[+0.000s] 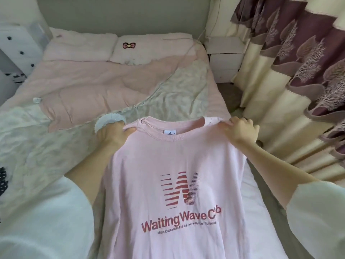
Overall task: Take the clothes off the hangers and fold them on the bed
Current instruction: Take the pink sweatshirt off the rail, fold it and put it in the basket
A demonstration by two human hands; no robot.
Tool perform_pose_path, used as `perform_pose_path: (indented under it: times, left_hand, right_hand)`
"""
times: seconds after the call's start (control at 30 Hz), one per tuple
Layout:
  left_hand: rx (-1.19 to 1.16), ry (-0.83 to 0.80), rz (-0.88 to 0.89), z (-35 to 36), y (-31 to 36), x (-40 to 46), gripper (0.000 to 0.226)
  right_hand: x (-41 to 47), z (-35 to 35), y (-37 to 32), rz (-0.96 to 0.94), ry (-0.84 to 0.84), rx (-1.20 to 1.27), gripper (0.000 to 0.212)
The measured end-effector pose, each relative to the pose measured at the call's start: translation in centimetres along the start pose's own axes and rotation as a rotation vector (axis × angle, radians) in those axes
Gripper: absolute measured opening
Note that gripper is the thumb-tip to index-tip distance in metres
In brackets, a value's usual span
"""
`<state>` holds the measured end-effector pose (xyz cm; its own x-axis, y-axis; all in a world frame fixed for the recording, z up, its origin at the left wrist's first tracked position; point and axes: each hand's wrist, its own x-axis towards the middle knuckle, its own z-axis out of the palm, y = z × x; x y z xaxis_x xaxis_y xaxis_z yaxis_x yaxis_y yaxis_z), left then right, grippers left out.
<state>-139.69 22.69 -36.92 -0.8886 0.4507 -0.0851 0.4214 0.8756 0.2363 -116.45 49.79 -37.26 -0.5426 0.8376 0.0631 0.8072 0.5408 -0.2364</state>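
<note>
I hold up a pale pink T-shirt [168, 184] with a red "Waiting Wave Club" print, front side towards me, over the near part of the bed [84, 90]. My left hand [112, 136] grips its left shoulder beside the collar. A pale curved piece [109, 118], possibly part of a hanger, arches over that hand. My right hand [240, 130] pinches the right shoulder seam. The shirt hangs straight down between my arms and hides the bed's front edge.
A pink duvet [78, 85] and a crumpled pale green sheet [177, 94] cover the bed, with two pillows [119, 47] at the head. A white nightstand [225, 58] and patterned curtains [298, 71] stand at right. White drawers [16, 43] are at left, and a dark dotted garment [3, 181] lies at the left edge.
</note>
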Motion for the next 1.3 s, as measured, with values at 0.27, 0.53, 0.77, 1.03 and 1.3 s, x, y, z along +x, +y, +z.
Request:
perform_pose_path:
  times: [0.27, 0.53, 0.77, 1.03, 1.3]
  left_hand:
    - [0.158, 0.055, -0.018, 12.9, -1.1, 6.4, 0.036]
    - [0.152, 0.078, 0.112, 20.7, -1.3, 4.5, 0.048]
    - [0.1, -0.044, 0.385, 27.3, 7.0, 2.5, 0.055]
    - [0.199, -0.176, 0.586, 32.5, 14.1, -0.9, 0.058]
    - [0.298, -0.206, 0.436, 33.7, 16.6, -0.9, 0.056]
  right_hand:
    - [5.4, 13.6, -1.0, -0.007, -0.203, -0.037, 0.053]
    - [3.3, 19.1, 5.8, 0.307, -0.028, 0.384, 0.045]
    - [-1.7, 23.7, 13.8, 0.888, -0.425, 0.775, 0.04]
    - [-1.9, 22.2, 14.7, 0.77, -0.986, 1.057, 0.009]
    - [-2.4, 22.7, 15.8, 0.742, -0.729, 1.294, 0.037]
